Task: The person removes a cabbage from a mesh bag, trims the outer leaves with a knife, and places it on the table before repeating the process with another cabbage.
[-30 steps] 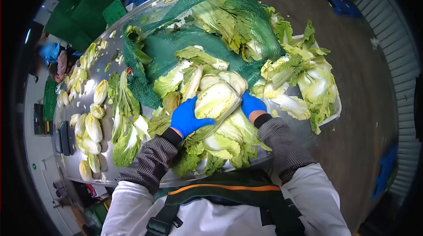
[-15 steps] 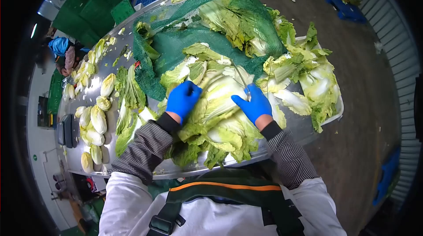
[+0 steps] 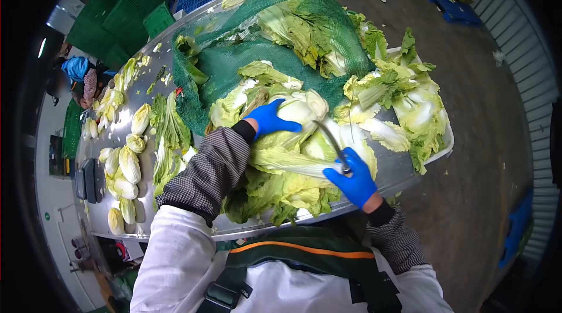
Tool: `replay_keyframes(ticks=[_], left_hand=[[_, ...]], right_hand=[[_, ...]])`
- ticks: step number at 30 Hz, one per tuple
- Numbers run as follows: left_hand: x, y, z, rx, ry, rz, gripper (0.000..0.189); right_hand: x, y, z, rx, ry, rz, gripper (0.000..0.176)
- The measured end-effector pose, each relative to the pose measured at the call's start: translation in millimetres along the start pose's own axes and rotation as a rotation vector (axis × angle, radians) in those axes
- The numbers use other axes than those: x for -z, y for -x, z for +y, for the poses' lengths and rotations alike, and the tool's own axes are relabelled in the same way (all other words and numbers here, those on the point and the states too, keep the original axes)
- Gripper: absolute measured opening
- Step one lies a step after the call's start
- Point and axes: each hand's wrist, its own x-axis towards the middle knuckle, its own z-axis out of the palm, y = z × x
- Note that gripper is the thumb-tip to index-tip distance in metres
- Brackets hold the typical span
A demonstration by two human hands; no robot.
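Note:
A pale napa cabbage (image 3: 301, 108) lies on loose outer leaves in the middle of the metal table, its cut base turned away from me and to the right. My left hand (image 3: 272, 120), in a blue glove, is curled over the cabbage's left side and holds it. In my blue-gloved right hand (image 3: 353, 179) is the dark handle of a knife with a curved blade (image 3: 329, 137). The blade's tip end lies against the cabbage near its base. Loose green leaves (image 3: 281, 187) spread below the cabbage, toward my body.
A green mesh bag (image 3: 234, 58) with cabbages (image 3: 304, 32) inside lies at the back. Trimmed small heads (image 3: 130, 164) sit along the left. A white tub (image 3: 448, 137) heaped with leaves stands right. Another person (image 3: 82, 73) is at far left, near green crates (image 3: 120, 9).
My left hand has opened from a fist and moved right onto the cabbage. The right hand with the knife has come down toward me. The cabbage has turned, and its base now shows.

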Motion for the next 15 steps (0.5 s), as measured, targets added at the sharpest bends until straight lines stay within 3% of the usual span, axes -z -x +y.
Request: replay_keyframes(ticks=[1, 2, 4, 6, 7, 8, 9, 12, 15], left_hand=[[-2, -4, -13, -0.038, 0.308, -0.037, 0.102], [-6, -6, -26, -0.047, 0.544, -0.062, 0.092], [-7, 18, -23, -0.064, 0.785, 0.022, 0.083], [-5, 45, -4, -0.176, 0.858, 0.123, 0.083], [-7, 54, 3, -0.251, 0.775, 0.229, 0.085], [-11, 64, 9, -0.319, 0.691, 0.334, 0.087], [-13, 75, 17, -0.311, 0.651, 0.401, 0.089], [-24, 95, 25, -0.375, 0.633, 0.546, 0.090], [-31, 104, 14, -0.353, 0.727, 0.596, 0.089]], right_hand=[[11, 2, -2, -0.062, -0.058, 0.023, 0.027], [23, 0, -6, -0.281, -0.143, 0.020, 0.027], [52, -10, 26, -0.415, 0.115, -0.023, 0.032], [56, -20, 43, -0.175, 0.748, 0.055, 0.045], [51, -30, 29, -0.083, 0.700, 0.105, 0.062], [40, -41, 13, -0.115, 0.491, 0.128, 0.070], [26, -52, 0, -0.016, 0.276, 0.135, 0.074], [-9, -74, -40, 0.054, 0.264, 0.043, 0.069], [-27, -77, -32, 0.130, 0.284, 0.056, 0.055]])
